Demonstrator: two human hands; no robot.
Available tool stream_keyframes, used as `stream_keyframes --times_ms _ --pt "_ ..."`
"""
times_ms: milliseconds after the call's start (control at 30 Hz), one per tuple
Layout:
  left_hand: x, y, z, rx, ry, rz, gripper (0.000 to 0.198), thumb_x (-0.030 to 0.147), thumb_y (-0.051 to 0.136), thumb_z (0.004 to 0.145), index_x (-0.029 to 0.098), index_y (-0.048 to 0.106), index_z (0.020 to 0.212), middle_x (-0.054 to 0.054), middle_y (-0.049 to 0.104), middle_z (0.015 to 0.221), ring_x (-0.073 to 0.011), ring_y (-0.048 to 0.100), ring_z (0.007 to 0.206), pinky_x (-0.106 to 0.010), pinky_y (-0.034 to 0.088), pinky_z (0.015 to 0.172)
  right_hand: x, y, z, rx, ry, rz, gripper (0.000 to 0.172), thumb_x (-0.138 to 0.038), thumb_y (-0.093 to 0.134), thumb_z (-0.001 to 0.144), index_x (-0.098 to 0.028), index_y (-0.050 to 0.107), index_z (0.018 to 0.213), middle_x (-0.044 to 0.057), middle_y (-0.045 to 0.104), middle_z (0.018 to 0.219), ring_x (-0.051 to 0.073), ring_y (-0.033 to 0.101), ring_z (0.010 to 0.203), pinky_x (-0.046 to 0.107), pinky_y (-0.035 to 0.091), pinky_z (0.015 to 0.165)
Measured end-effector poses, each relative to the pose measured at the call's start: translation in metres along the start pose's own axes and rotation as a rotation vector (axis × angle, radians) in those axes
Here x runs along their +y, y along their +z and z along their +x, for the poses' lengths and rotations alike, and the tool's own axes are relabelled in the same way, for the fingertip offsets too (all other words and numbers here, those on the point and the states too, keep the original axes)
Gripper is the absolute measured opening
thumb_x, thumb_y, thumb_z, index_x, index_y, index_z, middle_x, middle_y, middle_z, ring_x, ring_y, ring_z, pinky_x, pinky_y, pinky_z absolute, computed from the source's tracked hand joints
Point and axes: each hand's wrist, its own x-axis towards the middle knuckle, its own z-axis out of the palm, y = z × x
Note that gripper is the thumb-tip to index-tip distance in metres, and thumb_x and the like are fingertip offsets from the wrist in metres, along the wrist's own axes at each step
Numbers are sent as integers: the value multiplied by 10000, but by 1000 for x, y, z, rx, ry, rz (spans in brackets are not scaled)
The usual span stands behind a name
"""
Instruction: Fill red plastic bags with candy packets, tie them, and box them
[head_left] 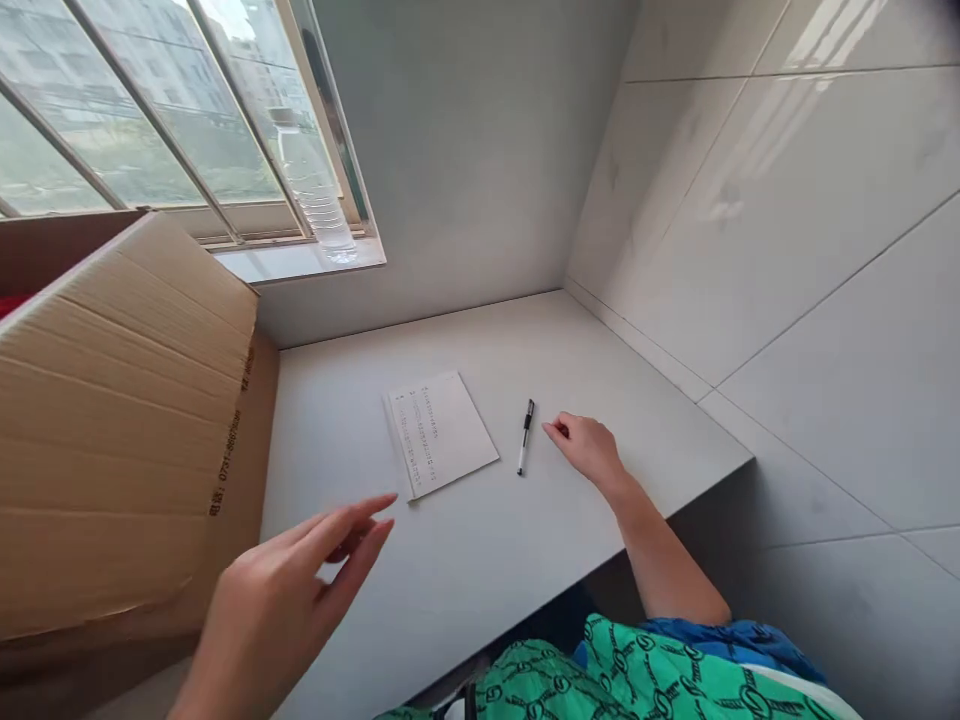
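Observation:
A thin notepad (448,432) with several lines of small handwriting along its left part lies at an angle on the white tabletop. To its right rests a capped pen (526,438) with a clear barrel and black cap. My left hand (300,570) hovers by the pad's near corner, thumb and forefinger apart, holding nothing. On the pen's other side, my right hand (586,446) is loosely closed with its fingers curled in. A small gap separates it from the pen, and no object shows in it.
A large open cardboard box (127,430) stands along the left of the white table (480,340). On the sill of the barred window is a clear plastic bottle (315,190). Walls border the back and right, and the table's front edge runs just before my body.

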Motion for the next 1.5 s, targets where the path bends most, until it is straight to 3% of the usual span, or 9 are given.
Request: stream_keyframes --times_ms 133,300,500,633,800,1033,1300,1400,1500 --pt "-7 65 22 -265 -137 54 538 537 427 947 274 532 1405 -86 705 1138 -235 688 820 -283 460 509 -19 15 9 -95 -15 -101 387 -475 494 937 -214 508 651 7 654 672 158 577 633 269 282 532" --pt "-11 100 29 -346 -173 28 546 467 409 977 240 439 1473 -111 596 1349 -292 578 1192 -349 543 739 -24 21 11 -127 5 -109 219 -312 525 883 -213 530 688 16 689 742 166 602 672 270 286 538" --pt "2 104 21 -209 -113 -30 496 406 439 990 276 426 1468 -106 515 1443 -254 614 1094 -299 538 632 -7 5 -16 -132 -42 280 223 -400 464 940 -234 569 835 -9 682 731 153 595 643 268 376 564" --pt "15 110 23 -92 212 -30 576 307 493 986 305 303 1530 -93 443 1520 -274 525 1226 -374 539 830 -26 -8 -38 -338 -202 532 273 -484 502 946 -246 633 926 -13 636 716 157 586 645 281 439 605" --pt "19 120 24 -63 321 -61 413 263 478 1008 240 440 1419 -75 674 1103 -222 588 977 -361 477 818 -44 -14 -37 -541 -189 749 310 -499 599 905 -231 694 1029 7 652 769 142 584 663 295 501 660" --pt "5 113 25 -41 277 -161 140 323 505 1004 210 580 970 -25 626 895 -166 531 768 -299 406 689 -45 -12 -26 -754 -121 1033 374 -527 619 890 -178 693 1003 50 666 888 142 610 746 310 554 697" --pt "7 119 17 -188 172 -470 269 394 428 1022 205 585 911 -16 609 819 -146 561 734 -253 414 603 -88 29 -31 -553 -135 1086 323 -479 674 871 -224 494 787 -43 559 655 113 526 560 253 458 527" --pt "7 117 15 -353 94 -673 380 405 362 1037 204 628 857 -21 603 808 -136 553 713 -251 432 634 -89 29 -19 -546 -148 1112 318 -444 639 899 -221 464 755 -58 545 609 85 481 468 226 397 455" --pt "5 112 14 -516 -29 -924 467 419 293 1050 192 609 791 -10 564 716 -125 519 657 -244 432 628 -81 17 0 -332 -99 1245 271 -423 587 932 -226 475 785 -78 517 586 59 418 414 193 337 394"
